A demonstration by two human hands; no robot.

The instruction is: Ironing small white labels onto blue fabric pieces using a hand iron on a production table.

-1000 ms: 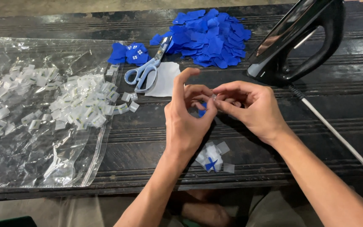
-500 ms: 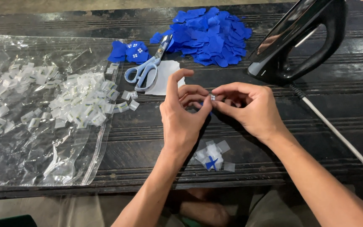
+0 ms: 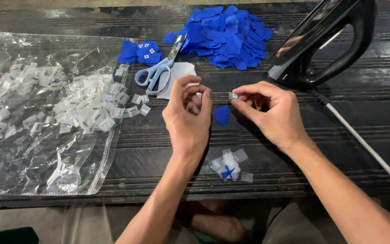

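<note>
My left hand (image 3: 187,118) and my right hand (image 3: 272,113) hover over the dark table (image 3: 159,149), a short way apart. A thin clear strip (image 3: 218,93) stretches between their fingertips, and both hands pinch it. At the right-hand end there is a small white piece (image 3: 234,96). One small blue fabric piece (image 3: 222,115) lies loose on the table just below the gap between the hands.
Blue-handled scissors (image 3: 158,71) lie on a white sheet (image 3: 181,74) behind my left hand. Behind them are a pile of blue pieces (image 3: 229,34) and a few dotted blue pieces (image 3: 141,52). A black iron (image 3: 326,45) with its cord (image 3: 366,147) stands at right. At left, a clear plastic bag (image 3: 32,149) holds several white bits (image 3: 86,110). Scraps (image 3: 229,165) lie near the front edge.
The hands were close together around a blue piece. They have drawn apart, a clear strip now spans between them, and the blue piece lies on the table.
</note>
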